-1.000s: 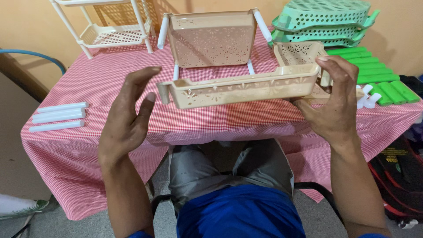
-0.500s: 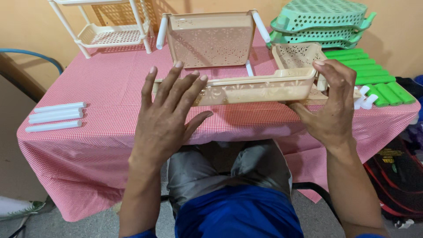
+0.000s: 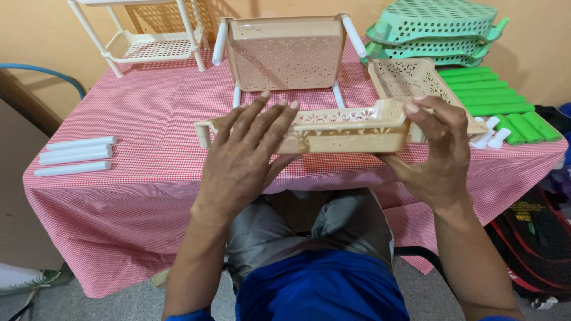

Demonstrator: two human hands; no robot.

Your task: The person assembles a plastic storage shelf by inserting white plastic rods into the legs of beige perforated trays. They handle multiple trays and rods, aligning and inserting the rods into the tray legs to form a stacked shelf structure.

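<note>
On the left of the table (image 3: 148, 113), covered in red-and-white gingham cloth, three smooth white plastic tubes (image 3: 77, 156) lay side by side, and a cream two-tier rack (image 3: 151, 41) stood upright at the far edge. Nearer the middle, the left hand (image 3: 247, 157) lay flat and spread against the front wall of a beige tray (image 3: 339, 128), fingers extended rather than curled round it. The tray hung just above the table's near edge, tilted toward the person; it was thin moulded plastic, rectangular, with a pierced flower pattern and a small socket at its corner. Behind it a partly built beige shelf (image 3: 285, 50) lay on its side with white tubes in its corners. The right hand (image 3: 437, 151) clasped the tray's right end, thumb over the rim. I judged that, with only one hand truly gripping, the light, slick tray might twist or slip off past the table's edge. Farther right sat another beige tray (image 3: 410, 80), stacked mint-green perforated trays (image 3: 434, 30) and a row of green tubes (image 3: 499, 98).
</note>
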